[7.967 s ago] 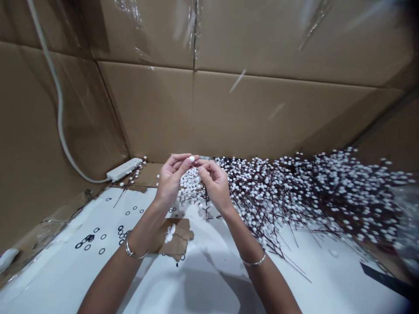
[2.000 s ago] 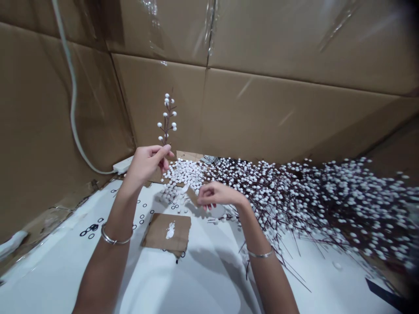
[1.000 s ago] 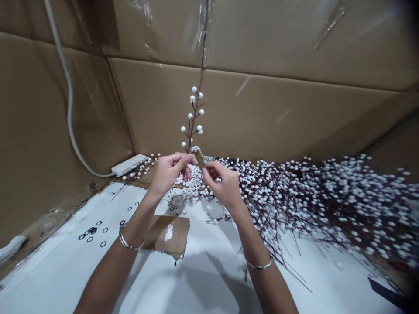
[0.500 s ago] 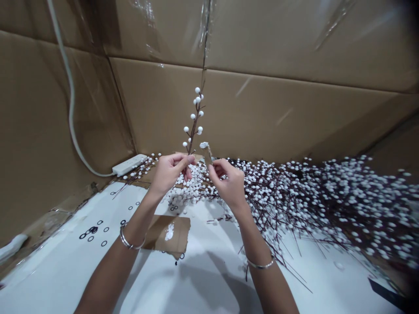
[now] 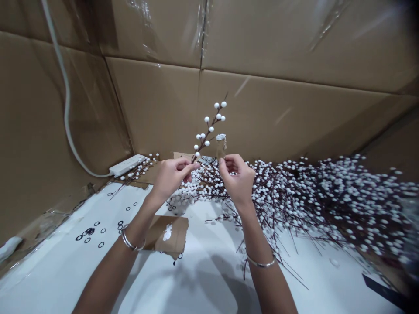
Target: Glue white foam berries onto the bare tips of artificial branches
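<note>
Cardboard walls [image 5: 262, 117] back a white bench [image 5: 157, 283]. Left fingers [image 5: 188, 168] pinch a white-berried twig [image 5: 211, 129], tilted; right fingers [image 5: 224, 169] pinch a white-tipped cardboard strip [image 5: 221, 149] near it.

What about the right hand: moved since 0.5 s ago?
Yes, to the right: the right hand is now farther from the white power strip than it was then.

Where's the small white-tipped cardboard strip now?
Head view, near centre: the cardboard strip stands upright in the right hand, just right of the berry sprig.
</note>
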The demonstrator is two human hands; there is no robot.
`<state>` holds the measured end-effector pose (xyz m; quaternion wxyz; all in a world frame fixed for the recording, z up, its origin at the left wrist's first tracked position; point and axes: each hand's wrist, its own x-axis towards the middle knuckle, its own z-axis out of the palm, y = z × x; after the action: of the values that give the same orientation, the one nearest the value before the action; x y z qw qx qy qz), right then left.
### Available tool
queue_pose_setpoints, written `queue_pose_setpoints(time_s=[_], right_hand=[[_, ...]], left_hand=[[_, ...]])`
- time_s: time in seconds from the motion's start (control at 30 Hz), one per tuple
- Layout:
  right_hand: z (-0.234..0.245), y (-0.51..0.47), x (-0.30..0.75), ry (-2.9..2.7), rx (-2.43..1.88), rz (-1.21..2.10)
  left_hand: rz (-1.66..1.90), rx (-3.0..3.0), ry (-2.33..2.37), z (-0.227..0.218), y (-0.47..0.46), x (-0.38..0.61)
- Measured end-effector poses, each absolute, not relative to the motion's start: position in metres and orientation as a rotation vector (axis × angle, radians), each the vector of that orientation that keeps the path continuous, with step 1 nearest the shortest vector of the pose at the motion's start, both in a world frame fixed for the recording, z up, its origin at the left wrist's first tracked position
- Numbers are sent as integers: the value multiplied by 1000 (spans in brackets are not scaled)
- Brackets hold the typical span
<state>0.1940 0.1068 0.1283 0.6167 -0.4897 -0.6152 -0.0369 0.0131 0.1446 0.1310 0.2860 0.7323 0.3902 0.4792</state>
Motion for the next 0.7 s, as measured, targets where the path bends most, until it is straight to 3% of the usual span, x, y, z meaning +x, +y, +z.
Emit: queue_pose_setpoints(time_s=[0.7], right_hand=[[127, 107, 192, -1477, -1128, -84]], left_hand=[[1267, 2075, 1091, 129, 146, 12]])
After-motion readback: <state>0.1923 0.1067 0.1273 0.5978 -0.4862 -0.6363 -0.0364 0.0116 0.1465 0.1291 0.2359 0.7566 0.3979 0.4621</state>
